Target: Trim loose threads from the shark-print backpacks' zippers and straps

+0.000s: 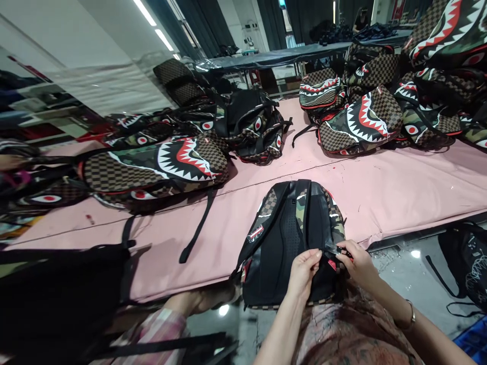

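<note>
A backpack [287,243] lies at the table edge in front of me, its black padded back and shoulder straps facing up. Checkered and camouflage patches show along its sides. My left hand [304,274] is closed in a pinch over the lower right of the back panel, on what looks like the thin end of a strap. My right hand [355,261] is closed on a black strap piece at the bag's right side. A small red tab shows between the two hands. The exact fittings at my fingertips are too small to make out.
A pink-covered table [236,218] carries several shark-mouth backpacks, including one at left [160,170] and a pile at right [361,121]. Another person's plaid sleeve [162,329] and arm reach in at lower left, beside a blurred black bag [61,299]. A black bag [470,268] sits low at right.
</note>
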`<state>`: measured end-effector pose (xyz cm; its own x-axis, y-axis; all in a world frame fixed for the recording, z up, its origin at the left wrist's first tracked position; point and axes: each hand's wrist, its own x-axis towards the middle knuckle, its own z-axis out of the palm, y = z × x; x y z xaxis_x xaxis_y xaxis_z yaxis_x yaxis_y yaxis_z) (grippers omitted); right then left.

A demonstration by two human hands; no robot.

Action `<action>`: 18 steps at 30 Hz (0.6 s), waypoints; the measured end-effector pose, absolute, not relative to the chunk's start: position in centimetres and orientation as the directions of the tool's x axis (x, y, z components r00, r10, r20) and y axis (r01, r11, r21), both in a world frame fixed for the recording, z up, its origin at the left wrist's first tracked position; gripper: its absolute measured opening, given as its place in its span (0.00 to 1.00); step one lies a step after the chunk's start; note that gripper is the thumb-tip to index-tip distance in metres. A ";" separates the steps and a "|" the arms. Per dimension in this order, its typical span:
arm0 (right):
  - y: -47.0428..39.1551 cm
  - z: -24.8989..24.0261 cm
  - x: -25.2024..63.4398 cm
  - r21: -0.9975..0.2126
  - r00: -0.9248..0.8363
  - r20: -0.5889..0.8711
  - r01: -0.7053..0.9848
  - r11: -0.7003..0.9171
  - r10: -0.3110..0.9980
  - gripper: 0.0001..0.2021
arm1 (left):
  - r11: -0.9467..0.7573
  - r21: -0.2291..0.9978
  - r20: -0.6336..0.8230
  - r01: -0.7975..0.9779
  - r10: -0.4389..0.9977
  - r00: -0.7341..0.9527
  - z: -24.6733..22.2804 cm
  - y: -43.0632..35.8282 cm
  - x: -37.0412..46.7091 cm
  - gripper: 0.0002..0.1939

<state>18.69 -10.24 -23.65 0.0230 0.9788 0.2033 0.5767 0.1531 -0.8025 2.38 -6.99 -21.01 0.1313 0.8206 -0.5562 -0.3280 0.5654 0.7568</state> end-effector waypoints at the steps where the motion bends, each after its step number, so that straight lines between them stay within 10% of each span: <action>1: -10.1 -23.6 18.6 -0.776 -0.014 0.217 0.604 0.182 0.976 0.08 | 0.567 0.755 -0.556 -0.329 0.820 0.138 -21.0 -7.0 2.3 0.13; 18: -7.4 -21.5 20.3 -0.352 -0.408 0.378 0.767 0.536 0.831 0.11 | 0.589 0.759 -0.543 -0.280 0.808 0.227 -20.8 -6.5 1.8 0.11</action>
